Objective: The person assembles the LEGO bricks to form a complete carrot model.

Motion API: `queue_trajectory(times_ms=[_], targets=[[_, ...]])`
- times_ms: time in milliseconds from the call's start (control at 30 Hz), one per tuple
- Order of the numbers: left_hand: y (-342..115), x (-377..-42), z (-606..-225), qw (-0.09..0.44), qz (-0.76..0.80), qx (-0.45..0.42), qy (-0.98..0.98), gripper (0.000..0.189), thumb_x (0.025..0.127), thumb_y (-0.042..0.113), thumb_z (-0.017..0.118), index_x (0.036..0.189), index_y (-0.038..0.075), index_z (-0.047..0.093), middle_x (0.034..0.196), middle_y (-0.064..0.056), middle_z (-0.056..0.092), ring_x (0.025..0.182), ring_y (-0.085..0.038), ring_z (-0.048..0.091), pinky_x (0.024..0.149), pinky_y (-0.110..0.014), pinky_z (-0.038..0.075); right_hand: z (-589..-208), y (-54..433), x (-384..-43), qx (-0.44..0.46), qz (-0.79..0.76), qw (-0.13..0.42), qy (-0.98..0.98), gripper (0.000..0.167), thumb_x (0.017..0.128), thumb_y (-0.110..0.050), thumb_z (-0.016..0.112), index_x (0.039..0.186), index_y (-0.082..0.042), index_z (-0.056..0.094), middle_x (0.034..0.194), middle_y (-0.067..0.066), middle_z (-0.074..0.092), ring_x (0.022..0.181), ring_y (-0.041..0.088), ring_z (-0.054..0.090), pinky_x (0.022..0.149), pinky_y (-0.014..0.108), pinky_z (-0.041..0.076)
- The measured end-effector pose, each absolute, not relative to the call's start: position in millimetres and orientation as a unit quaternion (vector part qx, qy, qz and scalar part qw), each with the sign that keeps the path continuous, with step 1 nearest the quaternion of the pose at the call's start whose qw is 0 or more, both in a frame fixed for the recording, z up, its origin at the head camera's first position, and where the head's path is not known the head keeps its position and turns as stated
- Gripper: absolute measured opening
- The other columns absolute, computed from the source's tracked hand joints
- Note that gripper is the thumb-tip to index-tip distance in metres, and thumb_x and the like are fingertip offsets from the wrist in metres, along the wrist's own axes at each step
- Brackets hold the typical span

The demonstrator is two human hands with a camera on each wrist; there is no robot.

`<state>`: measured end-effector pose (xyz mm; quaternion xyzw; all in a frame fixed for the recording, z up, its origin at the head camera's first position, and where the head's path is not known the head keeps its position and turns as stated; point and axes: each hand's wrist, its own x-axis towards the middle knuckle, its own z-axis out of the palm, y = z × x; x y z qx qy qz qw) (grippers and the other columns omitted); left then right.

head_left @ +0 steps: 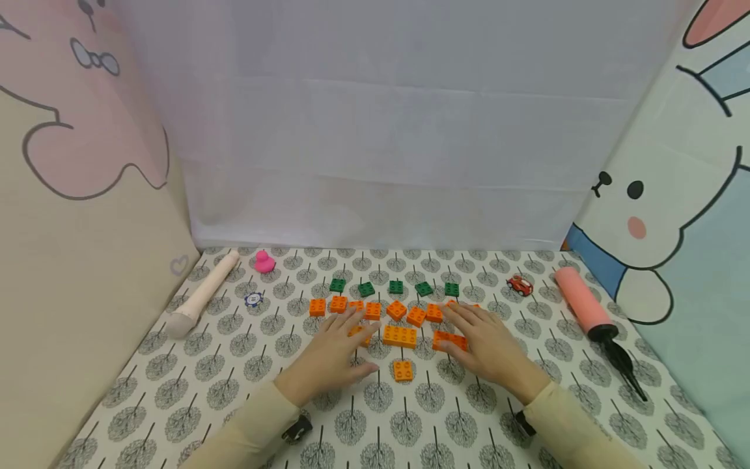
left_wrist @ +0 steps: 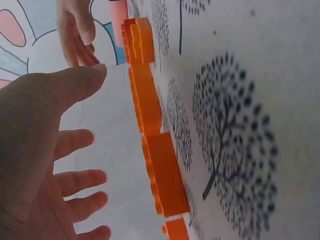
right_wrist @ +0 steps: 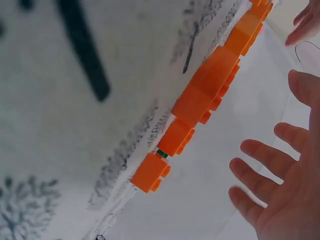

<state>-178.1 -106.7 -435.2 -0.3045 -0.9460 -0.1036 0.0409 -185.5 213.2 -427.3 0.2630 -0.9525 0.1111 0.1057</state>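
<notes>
My left hand (head_left: 331,358), fingers spread and straight, hovers over the left part of a group of toy building bricks, partly hiding a long orange brick (head_left: 359,336). On the other side, my right hand (head_left: 487,340) is also spread, over another long orange brick (head_left: 448,341) and the right end of a row of small orange bricks (head_left: 396,310). Neither hand holds anything. Between them lie a long orange brick (head_left: 400,337) and, nearer me, a square orange brick (head_left: 403,370). Behind the row are several green bricks (head_left: 396,287). Both wrist views show the fingers apart from the bricks.
A pale cylindrical object with a wider end (head_left: 202,296) and a pink rubber duck (head_left: 264,262) lie at the left, with a blue-and-white chip (head_left: 254,299). At the right are a red toy car (head_left: 519,285) and a coral pump (head_left: 586,306). Cloth walls enclose the patterned tablecloth (head_left: 234,384).
</notes>
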Motion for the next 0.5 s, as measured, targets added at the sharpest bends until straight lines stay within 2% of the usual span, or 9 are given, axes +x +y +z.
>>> queue_trajectory(times_ms=[167, 300, 500], targets=[[-97.9, -177.0, -440.0, 0.022, -0.111, -0.33, -0.937, 0.056, 0.094, 0.048, 0.064, 0.138, 0.015, 0.058, 0.144, -0.012, 0.051, 0.135, -0.032, 0.044, 0.114, -0.051, 0.034, -427.3, 215.5, -185.7, 0.27, 0.145, 0.102, -0.946, 0.061, 0.095, -0.041, 0.066, 0.146, -0.01, 0.05, 0.137, 0.016, 0.058, 0.121, 0.037, 0.057, 0.103, 0.058, 0.044], [-89.4, -176.9, -443.4, 0.02, -0.097, -0.345, -0.933, 0.05, 0.094, 0.047, 0.064, 0.133, 0.017, 0.063, 0.127, -0.004, 0.06, 0.121, -0.023, 0.053, 0.106, -0.044, 0.044, -431.5, 219.7, -185.7, 0.269, 0.147, 0.097, -0.947, 0.059, 0.094, -0.039, 0.068, 0.144, -0.01, 0.053, 0.127, 0.015, 0.064, 0.11, 0.033, 0.063, 0.094, 0.054, 0.051], [-74.8, -175.1, -443.7, 0.024, -0.063, -0.363, -0.929, 0.044, 0.095, 0.046, 0.061, 0.129, 0.018, 0.065, 0.124, -0.001, 0.061, 0.12, -0.022, 0.053, 0.109, -0.044, 0.042, -434.7, 225.8, -184.1, 0.245, 0.14, 0.063, -0.957, 0.06, 0.094, -0.042, 0.067, 0.142, -0.009, 0.054, 0.129, 0.017, 0.063, 0.115, 0.036, 0.061, 0.095, 0.055, 0.05]])
